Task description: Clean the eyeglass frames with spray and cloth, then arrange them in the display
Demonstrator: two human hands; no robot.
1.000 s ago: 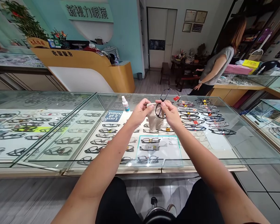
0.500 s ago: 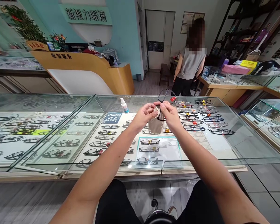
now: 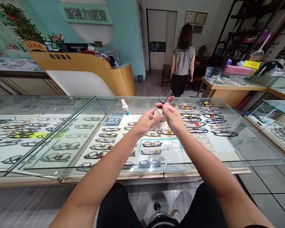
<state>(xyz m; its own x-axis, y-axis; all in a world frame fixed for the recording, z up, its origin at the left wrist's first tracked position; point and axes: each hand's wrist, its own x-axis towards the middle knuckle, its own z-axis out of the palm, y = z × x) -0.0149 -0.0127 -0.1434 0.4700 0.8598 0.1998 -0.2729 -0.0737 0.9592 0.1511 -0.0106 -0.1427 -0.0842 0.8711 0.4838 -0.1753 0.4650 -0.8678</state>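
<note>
Gripping cloth (image 3: 157, 125) with left hand (image 3: 146, 122), black-rimmed glasses (image 3: 165, 96) with right hand (image 3: 174, 117), mid-frame; could drop glasses onto bench (image 3: 144, 177) through slack grip.

A teal wall (image 3: 128, 31) carries a pale green sign (image 3: 85, 13) with dark characters — in front of it curves a wooden desk (image 3: 122, 79) with a white panel (image 3: 79, 81). To its right, a pale two-panel door (image 3: 156, 23) stands in a whitish wall (image 3: 180, 22) hung with framed certificates (image 3: 191, 17), dark shelving (image 3: 242, 16) farther right. Grey wood-look planks (image 3: 49, 202) and, lower right, grey tiles (image 3: 270, 180) cover the floor — light glints off the glass worktop (image 3: 196, 150).
</note>
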